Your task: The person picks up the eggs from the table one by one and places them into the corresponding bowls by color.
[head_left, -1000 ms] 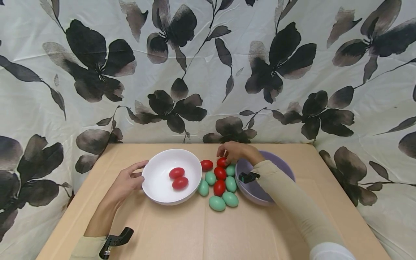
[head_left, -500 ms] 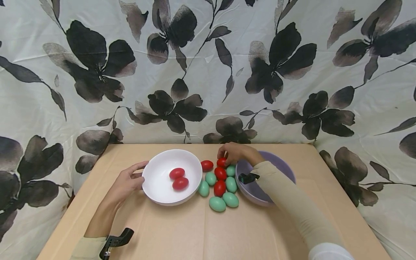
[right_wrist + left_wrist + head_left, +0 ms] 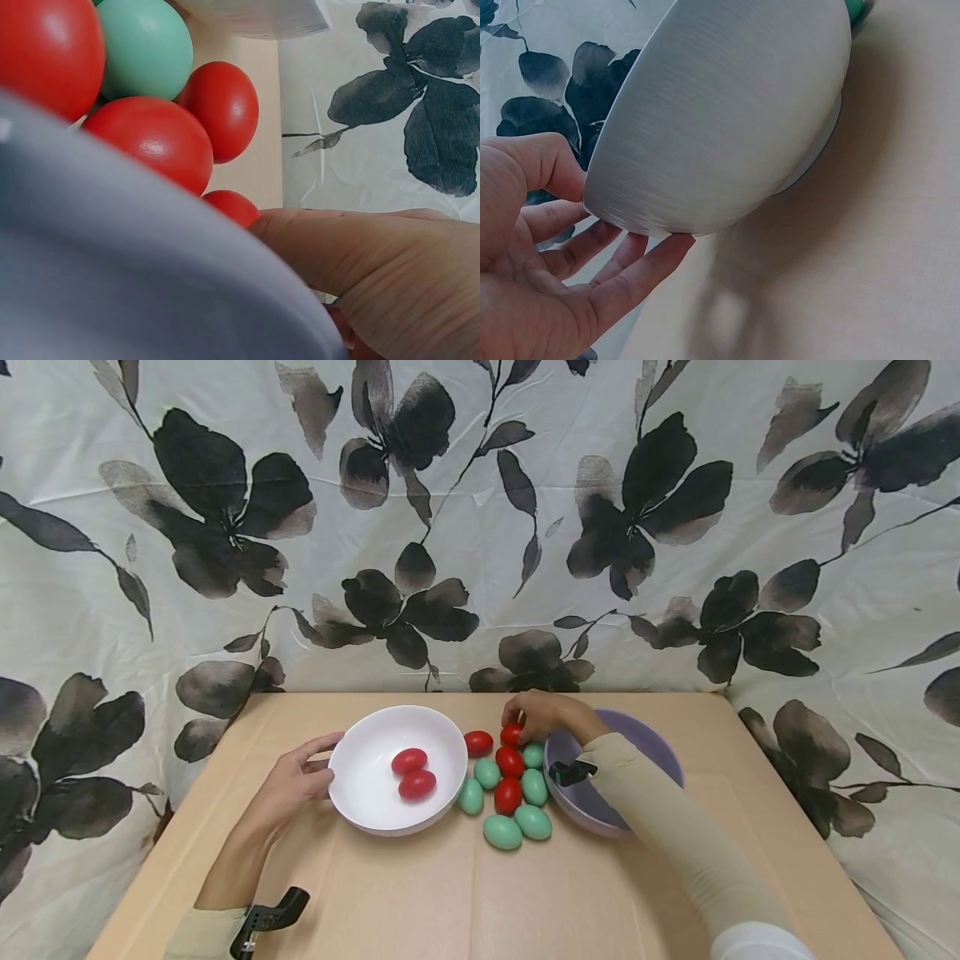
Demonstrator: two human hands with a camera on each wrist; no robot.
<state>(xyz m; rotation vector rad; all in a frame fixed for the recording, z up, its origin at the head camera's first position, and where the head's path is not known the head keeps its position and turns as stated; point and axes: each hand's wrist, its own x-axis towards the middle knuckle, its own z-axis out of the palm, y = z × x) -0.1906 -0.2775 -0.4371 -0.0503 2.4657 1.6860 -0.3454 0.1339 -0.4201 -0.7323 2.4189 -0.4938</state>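
Observation:
My left hand (image 3: 292, 781) holds the white bowl (image 3: 356, 785) at its left rim. In the left wrist view, its fingertips (image 3: 679, 241) touch the bowl's outer wall. Two red eggs (image 3: 410, 761) lie inside this bowl. At the back of the egg group, my right hand (image 3: 551, 714) grips a red egg (image 3: 511, 734) in its fingers, which partly cover it. In the right wrist view, the purple bowl's wall (image 3: 135, 255) hides part of that hand and egg. Other red eggs (image 3: 507, 795) and several green eggs (image 3: 502, 832) lie between the bowls.
The purple bowl (image 3: 652, 743) stands under my right forearm, which hides much of its inside. All of this sits on a light wooden table (image 3: 420, 893). A flowered cloth (image 3: 495, 535) hangs behind the table's back edge.

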